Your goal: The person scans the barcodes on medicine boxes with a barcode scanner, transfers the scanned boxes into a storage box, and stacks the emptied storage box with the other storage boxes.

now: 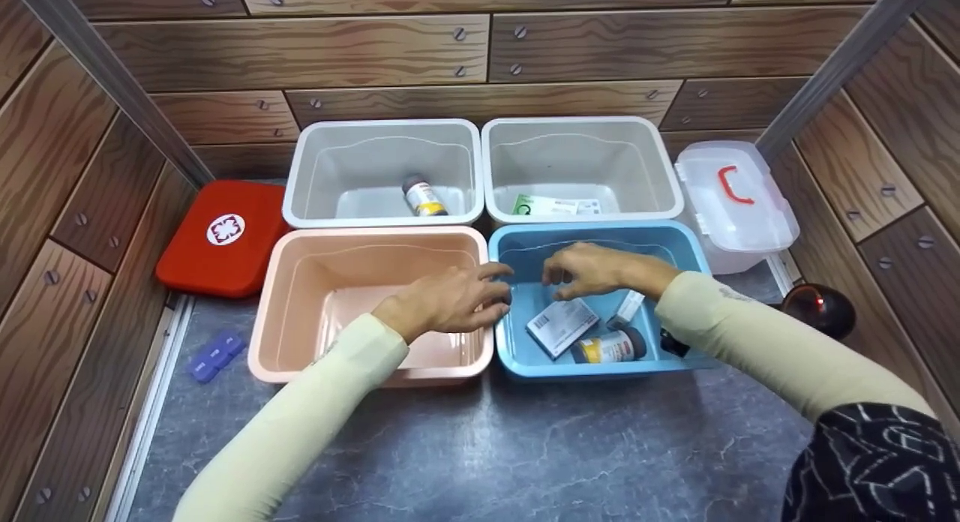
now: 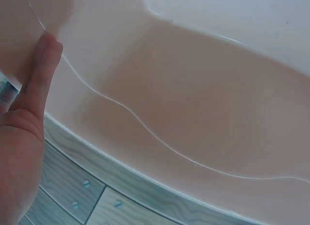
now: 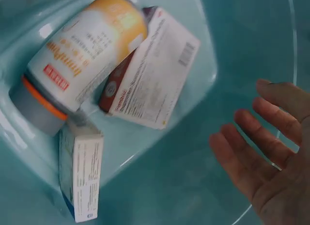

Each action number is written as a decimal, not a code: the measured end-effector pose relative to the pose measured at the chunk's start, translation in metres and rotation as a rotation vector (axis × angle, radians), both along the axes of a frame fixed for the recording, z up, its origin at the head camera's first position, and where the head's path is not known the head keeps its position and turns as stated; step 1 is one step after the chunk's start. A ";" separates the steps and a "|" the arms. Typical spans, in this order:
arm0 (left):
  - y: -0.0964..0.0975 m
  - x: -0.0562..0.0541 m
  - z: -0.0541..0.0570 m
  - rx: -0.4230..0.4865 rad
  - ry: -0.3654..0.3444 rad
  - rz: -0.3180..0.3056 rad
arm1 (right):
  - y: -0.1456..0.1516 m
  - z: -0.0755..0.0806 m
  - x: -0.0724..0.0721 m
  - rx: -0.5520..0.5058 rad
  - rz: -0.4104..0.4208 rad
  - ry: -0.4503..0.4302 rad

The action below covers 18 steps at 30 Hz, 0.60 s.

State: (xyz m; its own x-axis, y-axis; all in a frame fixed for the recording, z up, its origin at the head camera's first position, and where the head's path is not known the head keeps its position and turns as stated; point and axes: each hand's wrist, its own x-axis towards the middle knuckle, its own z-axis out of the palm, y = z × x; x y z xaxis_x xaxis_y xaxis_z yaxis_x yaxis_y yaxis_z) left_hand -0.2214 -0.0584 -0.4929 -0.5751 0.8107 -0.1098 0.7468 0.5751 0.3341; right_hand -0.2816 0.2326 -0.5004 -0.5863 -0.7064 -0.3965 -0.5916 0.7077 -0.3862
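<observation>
Dark Sleeve Up Close, Two Loose Hands at the Bins

The dark patterned sleeve (image 1: 874,462) sat closest to my head camera, a pale sleeve (image 1: 765,353) reaching on from it. I watched the right hand (image 1: 592,271) hang over the blue bin (image 1: 540,370), its fingers apart and gripping nothing. Below, toward the near wall of that bin, lay a flat box (image 1: 562,327), a small box (image 1: 628,308) and a bottle (image 1: 611,347); I saw open air between them and the fingertips. The left hand (image 1: 457,301) reached across the peach bin's (image 1: 300,312) edge just beside the blue one, fingers loosely bent, holding nothing I could see.

Two grey bins (image 1: 322,169) stood close behind, with a red case (image 1: 225,259) and a clear lidded box (image 1: 739,207) at the flanks. Marbled grey surface (image 1: 487,462) spread out in front, and plank-patterned walls (image 1: 375,49) bounded the back and sides.

My left wrist camera picked up a digit at the peach bin's inner wall, hidden from above; I couldn't tell whether it touched. My right wrist camera showed the flat box's red-brown side, which the head view did not.
</observation>
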 end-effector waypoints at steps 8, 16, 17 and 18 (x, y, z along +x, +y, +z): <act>0.000 -0.001 -0.001 -0.004 0.005 -0.012 | -0.002 -0.021 -0.002 0.151 0.049 -0.032; 0.000 -0.001 0.000 -0.001 0.024 -0.013 | -0.005 -0.043 0.001 0.269 0.081 -0.007; 0.000 -0.001 0.000 -0.003 0.021 -0.012 | -0.006 -0.045 0.001 0.281 0.083 -0.003; 0.000 -0.001 0.000 -0.005 0.020 -0.011 | -0.006 -0.047 0.001 0.292 0.082 -0.002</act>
